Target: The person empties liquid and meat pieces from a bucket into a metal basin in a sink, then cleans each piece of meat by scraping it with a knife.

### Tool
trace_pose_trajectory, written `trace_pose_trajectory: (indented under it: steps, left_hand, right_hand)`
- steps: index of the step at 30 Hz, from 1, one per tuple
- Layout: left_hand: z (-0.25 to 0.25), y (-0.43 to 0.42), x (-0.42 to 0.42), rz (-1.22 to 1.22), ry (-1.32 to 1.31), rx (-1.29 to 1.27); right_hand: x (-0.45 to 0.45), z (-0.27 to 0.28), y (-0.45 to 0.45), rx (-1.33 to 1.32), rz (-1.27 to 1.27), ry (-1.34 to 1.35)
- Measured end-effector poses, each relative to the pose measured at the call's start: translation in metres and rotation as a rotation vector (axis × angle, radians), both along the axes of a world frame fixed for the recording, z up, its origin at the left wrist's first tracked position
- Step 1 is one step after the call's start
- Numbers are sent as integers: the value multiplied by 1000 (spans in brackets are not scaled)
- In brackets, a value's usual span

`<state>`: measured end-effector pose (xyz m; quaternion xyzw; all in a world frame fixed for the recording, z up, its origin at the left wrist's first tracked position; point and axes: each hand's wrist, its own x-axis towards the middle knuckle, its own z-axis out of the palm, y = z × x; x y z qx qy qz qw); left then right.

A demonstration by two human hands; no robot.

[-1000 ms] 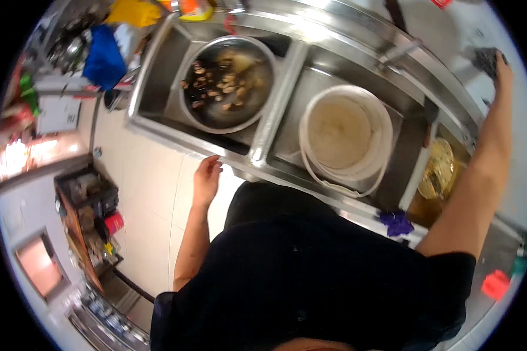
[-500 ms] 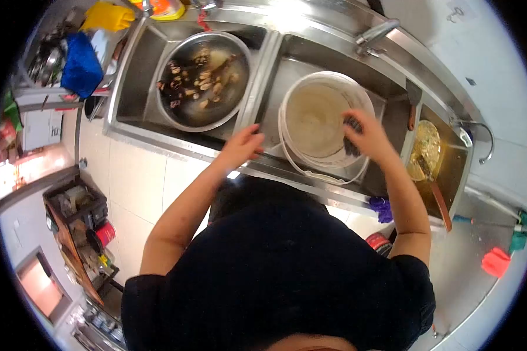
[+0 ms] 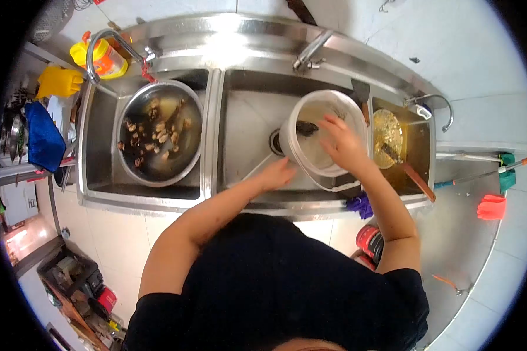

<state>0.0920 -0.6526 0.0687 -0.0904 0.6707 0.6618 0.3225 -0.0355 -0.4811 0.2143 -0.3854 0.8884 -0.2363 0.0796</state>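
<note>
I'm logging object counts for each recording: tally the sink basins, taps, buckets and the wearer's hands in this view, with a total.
Basins: 3 (left basin, middle basin, right basin)
Taps: 3 (left tap, middle tap, right tap)
White bucket: 1
Hands: 2 (left hand, right hand)
Total: 9

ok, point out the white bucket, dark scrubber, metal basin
White bucket (image 3: pixel 286 139): head view, outer wall.
Dark scrubber (image 3: pixel 306 128): head view, visible middle.
Metal basin (image 3: pixel 158 183): head view, rim nearest the person.
</note>
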Motion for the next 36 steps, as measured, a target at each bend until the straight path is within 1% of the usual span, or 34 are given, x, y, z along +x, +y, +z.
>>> trace_pose_trajectory:
  steps: [1, 2, 4, 6, 8, 9, 10, 11, 12, 13, 14, 16, 19, 23, 25, 29, 31, 32, 33, 34, 36]
  left_hand:
    - [1, -13, 9, 32, 9, 35]
    - [1, -30, 19, 65, 17, 69]
    - [2, -73, 42, 160, -1, 34]
    - [8, -114, 71, 387, -67, 108]
    - [27, -151, 105, 605, -115, 207]
    - [50, -159, 118, 686, -119, 162]
    - [66, -167, 130, 770, -117, 112]
    - [67, -172, 146, 853, -103, 67]
    - [73, -176, 163, 894, -81, 43]
    - [81, -177, 178, 955, -70, 13]
    - [86, -175, 193, 1008, -57, -12]
    - [89, -169, 221, 1109, -63, -75]
    - [91, -164, 254, 1252, -94, -117]
    - [91, -180, 275, 1249, -143, -168]
    - [85, -204, 278, 1183, -117, -181]
    - [61, -258, 264, 1064, -51, -160]
    - [54, -286, 237, 984, -73, -145]
    - [40, -300, 226, 915, -71, -209]
    - [29, -314, 213, 811, 22, -299]
    - [17, -327, 199, 700, 109, -387]
    - [-6, -348, 166, 593, 169, -464]
  right_hand:
    - [-1, 0, -8, -60, 11, 1]
    - [-1, 1, -21, -159, -9, -166]
    - [1, 2, -56, -349, -41, -508]
    - [1, 32, -107, -568, -73, -811]
    - [-26, 61, -157, -932, 14, -1028]
    - [-51, 74, -180, -1025, -110, -1142]
    - [-73, 75, -210, -1241, -153, -1138]
    - [-95, 87, -233, -1340, -242, -1187]
    - [-202, 18, -236, -1524, -117, -1780]
    - [-264, 1, -251, -1576, -255, -1719]
    - [-292, -10, -266, -1623, -395, -1642]
    - [-230, 58, -291, -1717, -712, -1172]
    - [-257, 49, -295, -1840, -766, -1270]
    - [-327, 47, -266, -1954, -591, -1519]
    - [-331, 51, -276, -1980, -506, -1641]
    - [-311, 88, -278, -1955, -372, -1849]
    - [-292, 83, -299, -1882, -246, -1705]
    - [-287, 80, -311, -1842, -182, -1636]
    - [-292, 78, -326, -1825, -69, -1639]
    - [-294, 73, -334, -1888, -131, -1508]
    - [-247, 83, -371, -1985, -255, -1241]
